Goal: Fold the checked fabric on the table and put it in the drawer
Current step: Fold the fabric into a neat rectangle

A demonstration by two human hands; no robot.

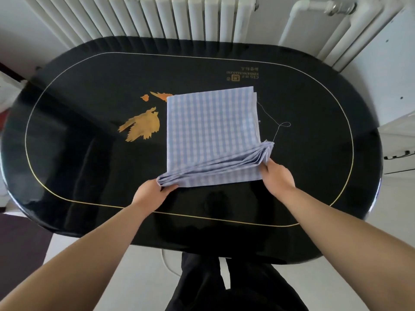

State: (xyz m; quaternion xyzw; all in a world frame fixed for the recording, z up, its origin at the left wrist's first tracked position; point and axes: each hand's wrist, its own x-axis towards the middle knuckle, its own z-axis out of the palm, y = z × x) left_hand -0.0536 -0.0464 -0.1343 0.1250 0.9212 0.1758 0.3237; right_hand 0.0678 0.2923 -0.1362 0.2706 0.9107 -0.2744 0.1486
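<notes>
The checked fabric [211,131], pale blue and white, lies folded into a thick square of several layers in the middle of the black oval table [78,97]. Its near edge is lifted and the layers fan apart. My left hand [152,191] pinches the near left corner of the stack. My right hand [277,176] grips the near right corner, fingers under the layers. A loose thread [278,129] trails from the right edge onto the table. No drawer is in view.
The table has a gold rim line and an orange leaf pattern [141,126] left of the fabric. A white radiator [168,16] stands behind it. White furniture [399,142] is at the right. My dark trousers show below the near edge.
</notes>
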